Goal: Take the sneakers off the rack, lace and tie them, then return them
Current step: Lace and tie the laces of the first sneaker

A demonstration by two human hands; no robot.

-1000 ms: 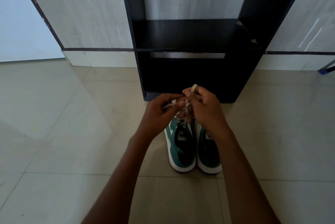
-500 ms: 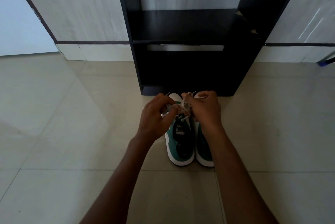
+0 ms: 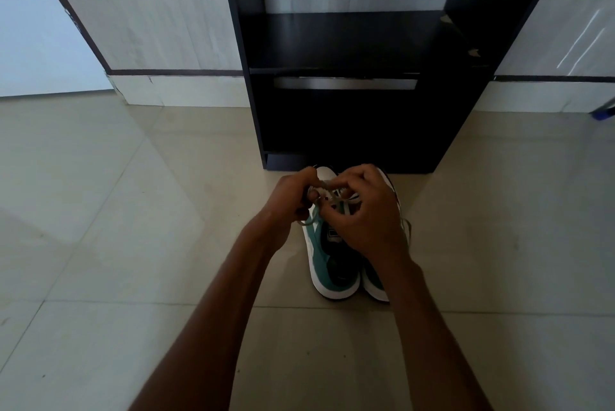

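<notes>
Two teal sneakers [image 3: 334, 264] side by side on the floor at centre frame, toes toward the black rack [image 3: 359, 104] just above. Left hand [image 3: 286, 207] and right hand [image 3: 369, 214] meeting over the left shoe's white lace [image 3: 332, 201], fingers pinched on it. Long axis running up-frame; both hands equally near.

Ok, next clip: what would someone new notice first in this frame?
Two hands, left hand and right hand, meet at centre, pinching the white laces of the left of two green sneakers standing side by side on the tiled floor. Right behind them stands a dark rack, with nothing visible on its shelves.
</notes>
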